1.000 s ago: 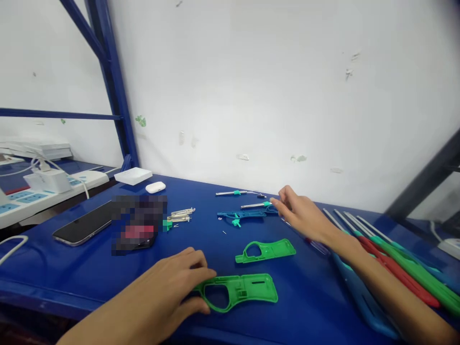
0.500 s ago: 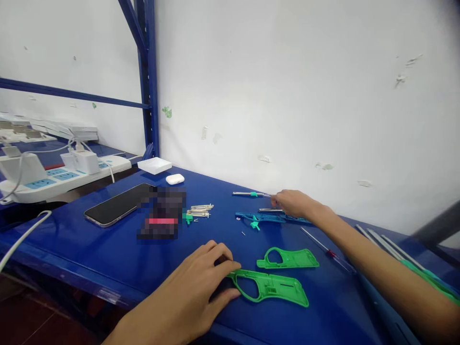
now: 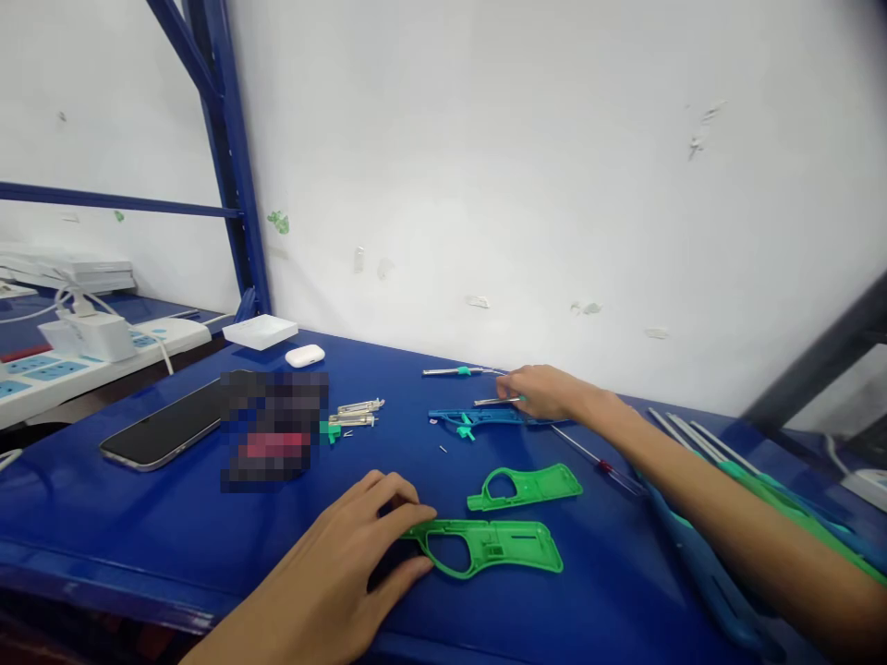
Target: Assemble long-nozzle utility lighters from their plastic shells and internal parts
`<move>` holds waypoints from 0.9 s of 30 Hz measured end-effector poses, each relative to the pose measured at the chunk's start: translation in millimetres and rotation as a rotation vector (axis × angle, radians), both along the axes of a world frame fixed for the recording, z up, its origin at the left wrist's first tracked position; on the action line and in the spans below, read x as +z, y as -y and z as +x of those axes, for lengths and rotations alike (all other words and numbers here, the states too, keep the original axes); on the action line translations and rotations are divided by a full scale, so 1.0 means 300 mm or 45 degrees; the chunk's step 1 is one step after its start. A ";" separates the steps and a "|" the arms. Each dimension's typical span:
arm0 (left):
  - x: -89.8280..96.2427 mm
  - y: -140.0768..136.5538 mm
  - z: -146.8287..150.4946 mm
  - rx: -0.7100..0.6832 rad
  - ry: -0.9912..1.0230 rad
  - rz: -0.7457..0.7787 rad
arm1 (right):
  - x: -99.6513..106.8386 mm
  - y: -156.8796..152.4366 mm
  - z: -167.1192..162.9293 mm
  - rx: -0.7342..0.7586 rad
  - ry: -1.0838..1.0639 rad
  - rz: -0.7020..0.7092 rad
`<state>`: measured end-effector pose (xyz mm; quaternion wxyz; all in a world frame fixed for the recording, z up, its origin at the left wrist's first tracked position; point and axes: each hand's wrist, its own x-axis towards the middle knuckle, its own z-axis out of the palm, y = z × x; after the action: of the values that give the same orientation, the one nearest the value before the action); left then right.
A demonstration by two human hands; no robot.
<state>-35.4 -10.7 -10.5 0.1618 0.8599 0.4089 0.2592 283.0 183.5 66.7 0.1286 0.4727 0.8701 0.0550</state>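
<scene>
My left hand (image 3: pixel 353 563) pinches the narrow end of a green plastic handle half (image 3: pixel 519 545) between thumb and fingers; its hollow inside faces up. Just behind it lies another green handle half (image 3: pixel 544 485) with a trigger opening. My right hand (image 3: pixel 547 392) is reached out to the back of the table, fingers closed on a thin metal tube (image 3: pixel 487 403) with a teal end; the fingertips are partly hidden. A second metal tube (image 3: pixel 443 372) with a teal piece and thin wire lies behind. In front is a blue plastic shell half (image 3: pixel 499 417) beside a small teal part (image 3: pixel 466 431).
To the left are a phone (image 3: pixel 180 420), a blurred-out dark object (image 3: pixel 277 434), a white earbud case (image 3: pixel 305 356), a white box lid (image 3: pixel 260 331) and small metal-and-plastic parts (image 3: pixel 357 413). A red-handled screwdriver (image 3: pixel 606 466) and several rods (image 3: pixel 693 434) lie right. A power strip (image 3: pixel 180 342) stands far left.
The view has shifted to the right. My right hand has dipped slightly toward the nearer metal tube, whose teal end now shows. My left hand keeps its hold on the green handle half.
</scene>
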 end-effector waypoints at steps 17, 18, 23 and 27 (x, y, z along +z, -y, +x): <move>-0.022 -0.008 -0.002 0.020 -0.027 -0.064 | 0.298 0.301 0.023 0.084 -1.437 0.517; -0.023 -0.009 -0.003 0.012 -0.032 -0.063 | 0.295 0.329 0.020 0.068 -1.496 0.505; -0.021 -0.004 -0.007 0.018 -0.053 -0.060 | 0.268 0.438 0.019 0.013 -1.666 0.412; -0.017 -0.003 -0.001 0.047 -0.056 0.005 | 0.241 0.486 0.017 -0.025 -1.636 0.345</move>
<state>-35.9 -9.9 -15.4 0.1462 0.8580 0.4278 0.2438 288.2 37.7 139.1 -0.4769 0.4313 0.7547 -0.1303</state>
